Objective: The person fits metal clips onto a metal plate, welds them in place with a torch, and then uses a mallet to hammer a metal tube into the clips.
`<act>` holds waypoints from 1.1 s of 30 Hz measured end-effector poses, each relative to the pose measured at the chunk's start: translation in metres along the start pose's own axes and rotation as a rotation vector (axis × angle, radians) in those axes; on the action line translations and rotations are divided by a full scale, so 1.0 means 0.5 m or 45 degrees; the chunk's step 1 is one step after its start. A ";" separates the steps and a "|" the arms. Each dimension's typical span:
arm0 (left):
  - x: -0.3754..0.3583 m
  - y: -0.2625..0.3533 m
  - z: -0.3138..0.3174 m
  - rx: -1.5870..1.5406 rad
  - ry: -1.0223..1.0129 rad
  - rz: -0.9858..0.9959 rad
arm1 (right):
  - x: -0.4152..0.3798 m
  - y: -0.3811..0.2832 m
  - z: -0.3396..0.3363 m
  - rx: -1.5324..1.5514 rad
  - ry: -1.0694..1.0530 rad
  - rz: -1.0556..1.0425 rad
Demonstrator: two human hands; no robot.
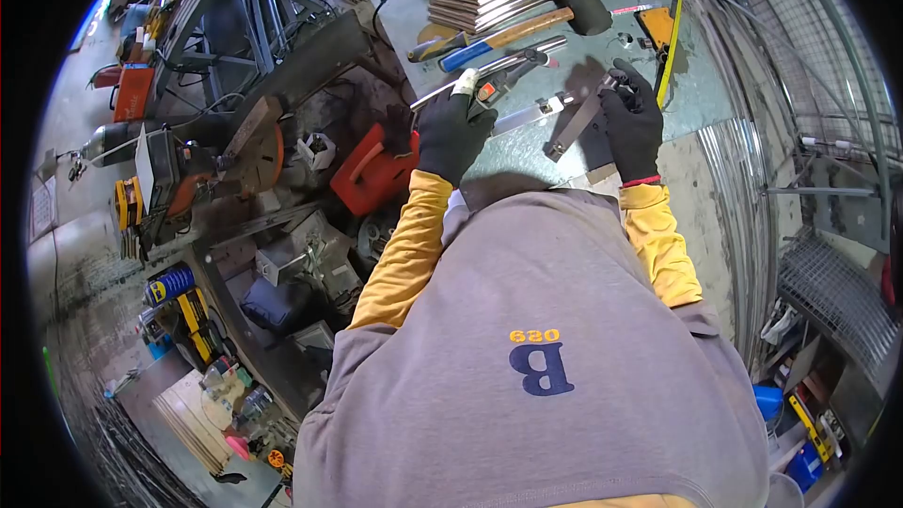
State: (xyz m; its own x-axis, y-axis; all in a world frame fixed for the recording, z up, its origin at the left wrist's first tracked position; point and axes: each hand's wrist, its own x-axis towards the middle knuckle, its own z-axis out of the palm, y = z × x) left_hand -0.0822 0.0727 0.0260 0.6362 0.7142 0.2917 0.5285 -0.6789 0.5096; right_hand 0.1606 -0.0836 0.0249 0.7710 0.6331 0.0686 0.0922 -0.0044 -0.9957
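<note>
Through the head camera I have my gloved right hand (632, 122) at two o'clock, pinching one end of a flat metal strip (579, 121) that slants across the bench (701, 80) toward my body. At twelve o'clock my left hand (450, 136) meets a pale metal bar (522, 119), though I can't tell whether its fingers grip it; the mallet (588, 9) lies at one o'clock.

I saw a narrow, flat grey metal strip (577, 125) held aslant over the table (704, 85), beside a shiny silver metal bar (525, 117).
</note>
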 end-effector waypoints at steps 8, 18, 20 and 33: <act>-0.046 0.004 -0.033 0.037 0.102 0.027 | 0.038 -0.032 0.014 0.150 -0.189 -0.009; -0.061 0.000 -0.045 -0.114 0.246 -0.058 | 0.067 -0.127 0.061 0.268 -0.384 0.049; -0.053 0.026 -0.056 -0.294 0.285 -0.196 | 0.077 -0.139 0.076 0.279 -0.448 0.038; 0.040 0.122 -0.072 -1.360 -0.423 -0.588 | 0.065 -0.229 0.150 0.055 -0.602 -0.254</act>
State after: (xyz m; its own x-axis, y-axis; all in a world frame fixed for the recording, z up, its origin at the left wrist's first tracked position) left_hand -0.0575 0.0518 0.0919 0.7063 0.6674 -0.2362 0.1128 0.2233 0.9682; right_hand 0.1279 -0.0042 0.1363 0.3712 0.8991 0.2321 0.1748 0.1779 -0.9684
